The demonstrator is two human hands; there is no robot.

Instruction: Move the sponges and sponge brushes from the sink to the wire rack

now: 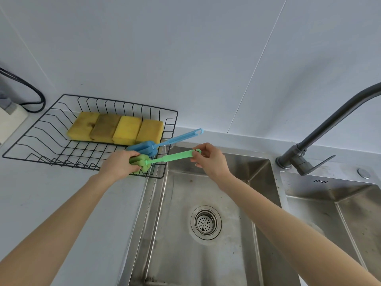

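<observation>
- The green sponge brush (165,159) is in both my hands, held across the near right corner of the wire rack (31,139): its foam head is over the rack's corner, its handle reaches out over the sink (206,182).
- My left hand (119,164) is wrapped over the foam head, fingers closed on it; whether the head already rests on the wires I cannot tell.
- My right hand (210,159) pinches the handle's hooked end between thumb and fingertips, a light grip.
- Just behind it lies the blue sponge brush (152,146), head in the rack, handle poking over the rim towards the wall.
- Four yellow sponges (117,129) sit in a row at the back of the rack. The sink basin shows only its drain (206,222), so I judge this is the last item.
- Risks: the handle overhangs the rim, so letting go of the head first could tip the brush back into the sink.
- Setting it down carelessly could knock the blue brush, which itself overhangs.
</observation>
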